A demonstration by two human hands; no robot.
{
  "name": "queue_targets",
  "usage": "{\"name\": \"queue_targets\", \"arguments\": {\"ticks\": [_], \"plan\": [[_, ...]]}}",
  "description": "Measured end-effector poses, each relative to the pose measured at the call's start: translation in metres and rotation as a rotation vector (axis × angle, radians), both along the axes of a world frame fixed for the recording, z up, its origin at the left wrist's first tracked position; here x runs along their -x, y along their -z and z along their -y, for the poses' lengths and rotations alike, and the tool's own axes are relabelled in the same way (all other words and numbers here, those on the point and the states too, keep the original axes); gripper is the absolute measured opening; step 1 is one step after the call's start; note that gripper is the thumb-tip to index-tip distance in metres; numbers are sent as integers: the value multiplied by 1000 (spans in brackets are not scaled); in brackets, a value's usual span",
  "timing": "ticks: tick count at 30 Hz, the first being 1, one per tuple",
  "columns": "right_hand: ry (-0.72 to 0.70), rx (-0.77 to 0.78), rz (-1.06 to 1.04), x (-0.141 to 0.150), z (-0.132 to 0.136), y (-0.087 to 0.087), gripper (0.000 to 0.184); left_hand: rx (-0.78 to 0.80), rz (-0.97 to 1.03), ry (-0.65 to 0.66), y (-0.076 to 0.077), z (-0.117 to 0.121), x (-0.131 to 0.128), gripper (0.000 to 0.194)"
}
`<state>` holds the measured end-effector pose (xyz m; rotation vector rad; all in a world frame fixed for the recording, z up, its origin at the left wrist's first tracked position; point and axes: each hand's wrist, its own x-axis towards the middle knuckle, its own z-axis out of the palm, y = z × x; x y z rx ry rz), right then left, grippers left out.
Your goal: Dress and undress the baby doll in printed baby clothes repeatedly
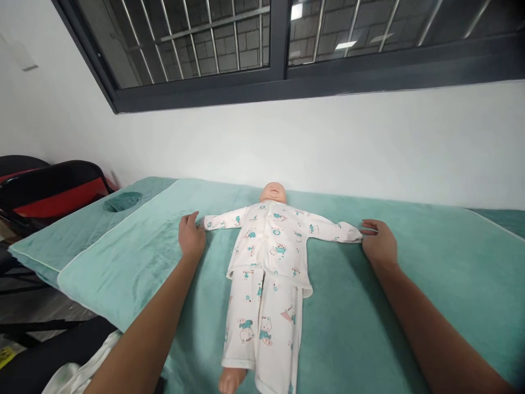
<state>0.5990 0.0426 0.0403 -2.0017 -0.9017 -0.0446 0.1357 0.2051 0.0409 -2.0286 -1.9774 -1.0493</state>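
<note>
A baby doll [274, 192] lies on its back, head toward the wall, with both arms stretched out sideways. It wears a white printed long-sleeved top [270, 241] and matching trousers [264, 323]. One bare foot [232, 379] shows below a trouser leg; the other foot is out of sight. At the end of the sleeve on the left, my left hand [192, 236] is closed around the cuff, its fingertips partly hidden. My right hand [379, 243] pinches the tip of the other sleeve [344, 232], which looks flattened at its end.
A green plush cover [430, 273] lies over the bed, which has a round hole [122, 202] at its left end. Black and red chairs [57, 189] stand to the left. Behind the bed rise a white wall [311, 145] and a barred window [283, 82].
</note>
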Motion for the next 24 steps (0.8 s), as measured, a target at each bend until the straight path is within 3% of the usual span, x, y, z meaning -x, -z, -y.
{"name": "queue_targets", "arguments": {"ticks": [3,6,9,13,17,21,24], "plan": [[25,9,4,3,1,-1,40,4,-72,142,-4,4,-8,43],[7,125,51,10,1,-3,43,137,-163,273,-5,3,-15,48],[4,243,77,12,3,-4,42,208,-154,231,-1,0,-15,52],[24,235,95,5,9,-5,38,229,-123,153,2,1,-10,50],[93,323,216,5,18,-10,38,212,-107,120,1,5,-7,45],[-22,160,479,25,16,-21,36,151,-87,73,-2,10,-9,44],[-191,19,517,52,2,-28,35,70,-120,121,-4,14,-15,46]]}}
